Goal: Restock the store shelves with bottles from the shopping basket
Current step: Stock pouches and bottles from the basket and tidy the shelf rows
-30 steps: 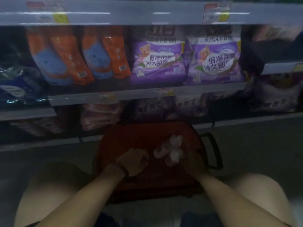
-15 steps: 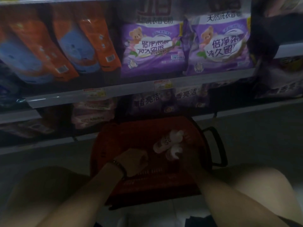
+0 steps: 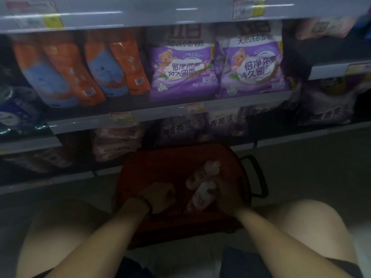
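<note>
Where dim floor point(image 3: 311, 167) meets stocked shelves point(image 3: 160, 118), a red basket point(image 3: 140, 169) is set; pale bottles point(image 3: 197, 197) are gripped by the right hand point(image 3: 227, 197); whether the left hand point(image 3: 160, 195) holds anything cannot be told.

Two pale pink bottles point(image 3: 197, 198), tilted, inside red basket point(image 3: 132, 173)

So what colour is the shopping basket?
The basket is red with a black handle; head view.

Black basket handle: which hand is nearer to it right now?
Right. The right hand grips pink bottles just inside the rim beside the black handle; the left hand is curled over the red basket's opposite side, away from it.
</note>
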